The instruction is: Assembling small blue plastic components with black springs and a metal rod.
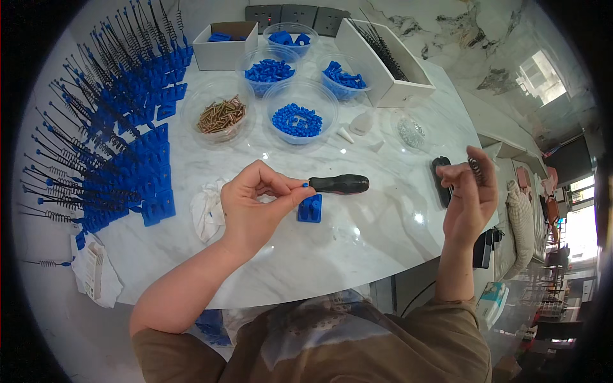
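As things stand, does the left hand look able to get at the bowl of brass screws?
Probably yes: the left hand is pinching a tiny blue piece, but the marble between it and the bowl of screws lies bare.

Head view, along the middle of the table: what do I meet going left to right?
Rows of blue spring assemblies → white cloth → left hand → blue bracket → black-handled screwdriver → right hand holding a spring.

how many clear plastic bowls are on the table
5: one with brass screws at left, three holding blue parts at centre, behind it and to the right, one at the back.
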